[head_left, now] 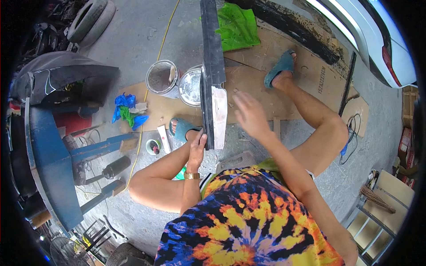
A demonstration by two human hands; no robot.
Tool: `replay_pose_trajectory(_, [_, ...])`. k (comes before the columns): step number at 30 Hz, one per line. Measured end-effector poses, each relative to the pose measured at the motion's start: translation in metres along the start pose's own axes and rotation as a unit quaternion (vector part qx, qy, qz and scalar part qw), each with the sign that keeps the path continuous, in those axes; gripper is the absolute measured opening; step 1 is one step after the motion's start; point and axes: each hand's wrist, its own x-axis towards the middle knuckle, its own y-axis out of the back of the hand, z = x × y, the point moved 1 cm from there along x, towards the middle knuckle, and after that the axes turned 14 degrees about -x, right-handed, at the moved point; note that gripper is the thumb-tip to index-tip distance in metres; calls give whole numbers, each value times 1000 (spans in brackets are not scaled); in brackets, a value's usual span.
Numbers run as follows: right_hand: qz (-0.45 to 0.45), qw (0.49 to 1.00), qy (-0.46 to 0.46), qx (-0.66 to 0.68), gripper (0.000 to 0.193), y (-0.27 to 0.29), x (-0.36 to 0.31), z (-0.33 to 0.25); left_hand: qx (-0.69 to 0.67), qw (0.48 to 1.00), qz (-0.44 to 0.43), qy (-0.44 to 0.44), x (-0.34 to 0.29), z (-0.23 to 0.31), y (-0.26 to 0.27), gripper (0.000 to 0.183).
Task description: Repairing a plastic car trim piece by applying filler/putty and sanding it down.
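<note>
A long black panel (214, 53) stands on edge between my legs, stretching away from me. Its near end carries a pale pinkish, filler-like patch (219, 117). My left hand (198, 150), with a gold watch at the wrist, grips the panel's left side near that end. Just right of the patch, apart from it, my right hand (251, 114) is raised with fingers stretched out, a little blurred; nothing shows in it. Two tins stand left of the panel: an uncovered one (163, 80) with residue inside, and one with a silvery-white top (191, 88) partly behind the panel.
Near my left foot lie a white tube (163, 138), a small cup (153, 146) and crumpled blue and green plastic (126, 111). A yellow cord (146, 95) crosses the floor. Cardboard (306, 75) lies underfoot. A blue metal frame (53, 164) stands left; a white car (381, 40) is far right.
</note>
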Motion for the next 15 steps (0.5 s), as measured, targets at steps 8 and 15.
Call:
replay_pose_trajectory(8, [-68, 980, 151, -115, 59, -44, 62, -55, 40, 999, 9, -6, 3, 8, -1, 50])
replay_pose_trajectory(15, [-234, 928, 278, 77, 48, 19, -106, -102, -10, 999, 27, -21, 7, -1, 8, 45])
